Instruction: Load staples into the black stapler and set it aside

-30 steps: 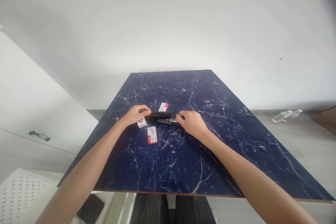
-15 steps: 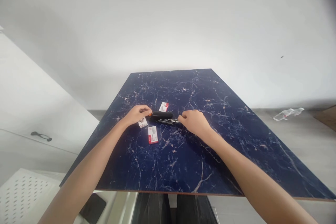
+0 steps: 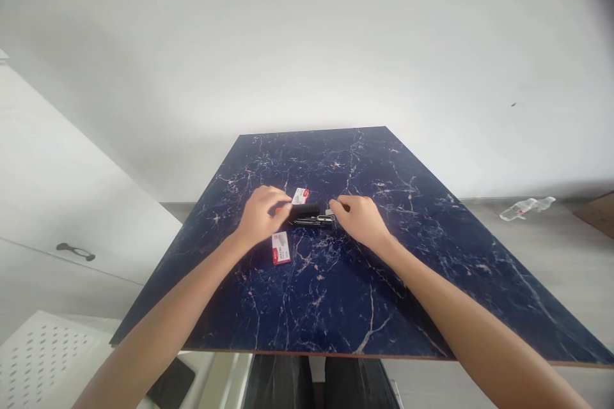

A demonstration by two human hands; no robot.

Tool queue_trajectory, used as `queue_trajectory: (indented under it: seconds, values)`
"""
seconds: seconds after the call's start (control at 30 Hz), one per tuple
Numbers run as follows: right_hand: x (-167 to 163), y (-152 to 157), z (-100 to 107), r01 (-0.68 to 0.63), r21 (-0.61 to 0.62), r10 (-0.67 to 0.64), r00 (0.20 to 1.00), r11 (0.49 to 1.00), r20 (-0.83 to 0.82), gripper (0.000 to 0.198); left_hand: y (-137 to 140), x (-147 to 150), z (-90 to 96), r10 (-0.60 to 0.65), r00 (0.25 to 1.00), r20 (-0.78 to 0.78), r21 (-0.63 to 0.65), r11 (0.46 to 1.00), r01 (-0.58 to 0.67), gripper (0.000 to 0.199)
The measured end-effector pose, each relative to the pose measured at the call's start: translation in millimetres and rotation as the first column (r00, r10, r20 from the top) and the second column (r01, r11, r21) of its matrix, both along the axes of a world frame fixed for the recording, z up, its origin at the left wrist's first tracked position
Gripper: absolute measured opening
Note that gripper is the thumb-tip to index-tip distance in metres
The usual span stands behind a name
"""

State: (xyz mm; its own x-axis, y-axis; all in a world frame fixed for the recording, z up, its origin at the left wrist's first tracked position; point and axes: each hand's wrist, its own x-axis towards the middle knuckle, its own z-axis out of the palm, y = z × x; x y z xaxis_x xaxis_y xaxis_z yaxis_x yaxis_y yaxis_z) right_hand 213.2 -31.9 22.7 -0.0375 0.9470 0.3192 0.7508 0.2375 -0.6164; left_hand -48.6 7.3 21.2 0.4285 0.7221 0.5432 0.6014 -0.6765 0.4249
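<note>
A black stapler (image 3: pixel 306 210) lies across the middle of the table, its silver metal staple channel showing along the near side. My left hand (image 3: pixel 263 216) is closed around its left end, thumb and fingers pinching there, with a bit of orange between them. At the right end, my right hand (image 3: pixel 361 220) has its fingers curled, and a small light-grey strip (image 3: pixel 329 211) pokes out from the fingertips beside the stapler. Its kind is too small to tell. One red-and-white staple box (image 3: pixel 281 248) lies in front of the stapler, another small box (image 3: pixel 300 195) just behind it.
The dark blue marble-patterned table (image 3: pixel 316 307) stands against a white wall. A clear plastic bottle (image 3: pixel 526 208) lies on the floor to the right. White cabinet doors with a dark handle (image 3: pixel 75 251) are on the left, above a perforated white panel (image 3: pixel 43 348).
My left hand has moved right and further over the stapler, hiding the picture card that showed beneath it. The stapler has shifted slightly right. A grey strip now shows at my right fingertips.
</note>
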Motion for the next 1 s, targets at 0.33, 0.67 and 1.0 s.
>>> queue_trajectory:
  seconds: [0.33, 0.67, 1.0]
  values:
    - [-16, -10, -10, -0.364, -0.091, 0.332, 0.909, 0.927, -0.250, 0.042, -32, 35, -24.1, -0.177, 0.978, -0.107, 0.279, 0.939, 0.201, 0.014]
    - [-8, -14, -4, -0.482, 0.216, 0.519, 0.838, 0.849, -0.171, 0.010, -29, 33, -22.9, -0.178, 0.984, 0.013, 0.402, 0.902, 0.158, 0.015]
    - [9, -5, -5, -0.444, 0.329, 0.482, 0.876, 0.833, -0.038, 0.013, -27, 30, -19.7, -0.239, 0.971, 0.022, 0.274, 0.935, 0.224, 0.022]
